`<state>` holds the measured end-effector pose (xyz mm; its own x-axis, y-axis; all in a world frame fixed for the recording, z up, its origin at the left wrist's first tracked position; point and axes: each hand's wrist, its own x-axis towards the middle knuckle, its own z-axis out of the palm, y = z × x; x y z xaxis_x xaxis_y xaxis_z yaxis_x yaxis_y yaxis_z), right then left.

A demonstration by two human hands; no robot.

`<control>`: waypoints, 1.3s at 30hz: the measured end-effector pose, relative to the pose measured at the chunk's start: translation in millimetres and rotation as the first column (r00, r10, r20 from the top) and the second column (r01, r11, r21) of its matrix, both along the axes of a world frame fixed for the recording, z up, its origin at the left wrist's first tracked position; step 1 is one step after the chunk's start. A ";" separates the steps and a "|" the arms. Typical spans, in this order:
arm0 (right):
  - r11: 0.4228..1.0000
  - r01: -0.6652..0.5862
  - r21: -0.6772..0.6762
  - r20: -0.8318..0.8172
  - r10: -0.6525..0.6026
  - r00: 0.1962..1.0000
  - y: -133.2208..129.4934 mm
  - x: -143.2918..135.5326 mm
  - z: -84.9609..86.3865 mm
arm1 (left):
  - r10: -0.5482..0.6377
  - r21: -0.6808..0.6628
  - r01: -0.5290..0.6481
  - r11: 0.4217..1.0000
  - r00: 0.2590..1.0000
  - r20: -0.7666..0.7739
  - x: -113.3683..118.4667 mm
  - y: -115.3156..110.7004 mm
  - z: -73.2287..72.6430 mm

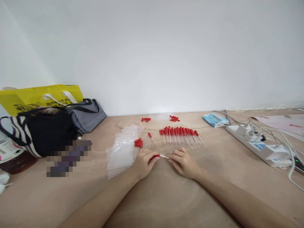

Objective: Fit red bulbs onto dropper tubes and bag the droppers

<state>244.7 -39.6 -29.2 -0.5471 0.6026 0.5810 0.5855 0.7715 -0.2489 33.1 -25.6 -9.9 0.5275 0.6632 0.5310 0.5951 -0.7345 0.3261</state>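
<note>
Between my hands, a dropper (pixel 163 156) with a red rubber bulb and a clear tube lies nearly level. My left hand (pixel 144 163) is closed on the red bulb, thumb and fingers pinching it. At the tube's other end, my right hand (pixel 184 163) pinches the tip. Beyond my right hand lies a row of assembled droppers (pixel 181 136), red bulbs pointing away. One more dropper (pixel 152 139) lies apart, left of the row. Loose red bulbs (pixel 138 142) and several bare clear tubes (pixel 146 142) lie past my left hand.
Clear zip bags (pixel 121 152) lie left of my left hand. Farther back are more red bulbs (pixel 146 119) and clear tubes (pixel 162 117). A blue tissue pack (pixel 215 120) and a power strip (pixel 258 145) with cables are right; a black bag (pixel 51 133) and striped bag (pixel 86 115) stand left.
</note>
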 end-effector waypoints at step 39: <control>0.989 0.043 0.144 0.040 -0.050 0.998 2.6 -16.1 6.3 | -0.157 -0.013 0.157 0.988 0.984 -0.081 -1.2 -1.6 -0.3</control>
<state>228.6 -36.9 -22.8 -0.5471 0.5403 0.6394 0.6294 0.7690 -0.1113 31.8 -27.2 -10.3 0.6666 0.5722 0.4778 0.4974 -0.8188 0.2866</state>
